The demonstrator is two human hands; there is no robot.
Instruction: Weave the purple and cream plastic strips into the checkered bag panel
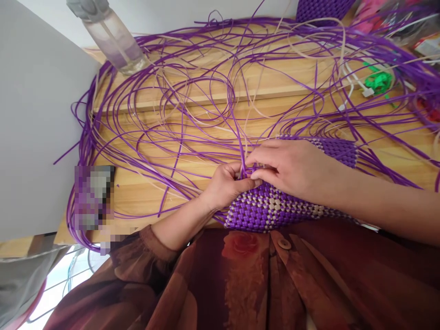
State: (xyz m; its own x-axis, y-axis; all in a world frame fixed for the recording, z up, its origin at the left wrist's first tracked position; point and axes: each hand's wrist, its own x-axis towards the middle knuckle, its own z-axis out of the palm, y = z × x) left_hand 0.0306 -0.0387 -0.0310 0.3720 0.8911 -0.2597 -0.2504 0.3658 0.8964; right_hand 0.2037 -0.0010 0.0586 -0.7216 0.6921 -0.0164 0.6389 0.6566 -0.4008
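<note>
A woven panel point(250, 213) of purple plastic strips with a beige pattern lies at the table's front edge, against my clothing. My left hand point(227, 185) pinches the panel's far left edge, thumb on top. Close beside it, my right hand point(292, 167) bends over the weave, thumb and fingertips at the spot where purple and beige strips point(242, 151) rise from the edge. What exactly the right fingertips grip is partly hidden. Long loose strips fan out from the panel to the left and across the table.
A clear bottle with a grey lid point(113, 41) stands at the back left among the strips. Green tangled pieces point(380, 82) and a white cable point(349, 94) lie at the right. Another purple woven piece point(321, 11) is behind. A blurred-out flat object point(94, 197) lies at the left.
</note>
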